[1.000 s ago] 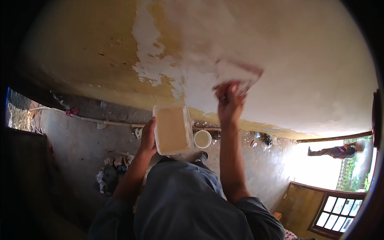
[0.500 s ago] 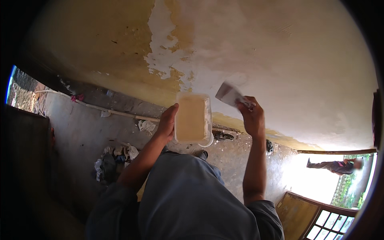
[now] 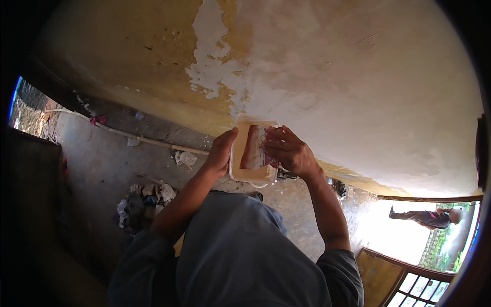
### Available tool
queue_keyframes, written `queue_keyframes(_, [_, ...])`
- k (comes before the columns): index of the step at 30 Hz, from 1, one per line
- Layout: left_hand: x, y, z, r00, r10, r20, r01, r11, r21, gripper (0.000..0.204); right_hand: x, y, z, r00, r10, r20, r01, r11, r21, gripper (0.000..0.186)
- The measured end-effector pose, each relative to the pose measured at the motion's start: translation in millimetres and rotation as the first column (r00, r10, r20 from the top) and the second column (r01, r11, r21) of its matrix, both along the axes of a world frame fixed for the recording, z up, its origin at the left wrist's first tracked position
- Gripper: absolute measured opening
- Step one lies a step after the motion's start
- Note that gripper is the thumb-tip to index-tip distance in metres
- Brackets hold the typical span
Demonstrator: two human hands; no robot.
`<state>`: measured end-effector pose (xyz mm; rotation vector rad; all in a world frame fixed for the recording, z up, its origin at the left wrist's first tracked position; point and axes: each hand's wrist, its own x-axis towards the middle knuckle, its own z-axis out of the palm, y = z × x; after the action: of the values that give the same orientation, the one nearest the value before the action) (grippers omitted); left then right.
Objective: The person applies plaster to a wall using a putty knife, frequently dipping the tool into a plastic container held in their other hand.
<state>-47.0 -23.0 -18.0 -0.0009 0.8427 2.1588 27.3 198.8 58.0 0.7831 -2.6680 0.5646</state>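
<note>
My left hand (image 3: pixel 220 150) grips a translucent rectangular plastic tub (image 3: pixel 233 162) by its left side, thumb at the rim. The inside of the tub looks cream-coloured; I cannot tell how full it is. Closed around a flat, wide putty scraper (image 3: pixel 252 148), my right hand (image 3: pixel 295 154) has brought it over the tub's opening. The scraper's face is reddish brown with a pale smeared band, and my fingers cover its right part. Just beyond the tub rises a wall (image 3: pixel 358 97), whitish on the right and peeling yellow on the left.
A long pale pole (image 3: pixel 153 146) lies on the floor along the wall's foot. Crumpled rags and plastic (image 3: pixel 146 204) are heaped at left, with a white scrap (image 3: pixel 184 158) nearby. Far right, a person (image 3: pixel 427 218) stands outside a bright doorway, near a paned window (image 3: pixel 419 286).
My right hand has come down and left from near the wall, bringing the scraper to the tub's opening. The tub has shifted slightly right in the picture, still in my left hand.
</note>
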Motion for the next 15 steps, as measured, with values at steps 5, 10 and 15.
queue_keyframes(5, [-0.1, 2.0, 0.2, 0.998, 0.012, -0.055, -0.015, 0.999, -0.043, 0.05, -3.3, -4.4, -9.0, 0.999, 0.008, -0.042, -0.01, 0.999, -0.036, 0.032])
queue_keyframes(10, [-2.8, 4.8, -2.7, 0.998, 0.004, -0.06, -0.006, 0.999, -0.036, 0.051, -5.9, -6.8, -9.7, 0.996, 0.028, -0.084, -0.032, 0.998, -0.048, 0.031])
queue_keyframes(15, [-6.6, 0.7, -1.0, 0.995, -0.023, -0.092, 0.013, 0.994, -0.104, 0.055, -2.7, -5.9, -14.5, 0.991, 0.024, -0.131, -0.033, 0.997, -0.068, 0.032])
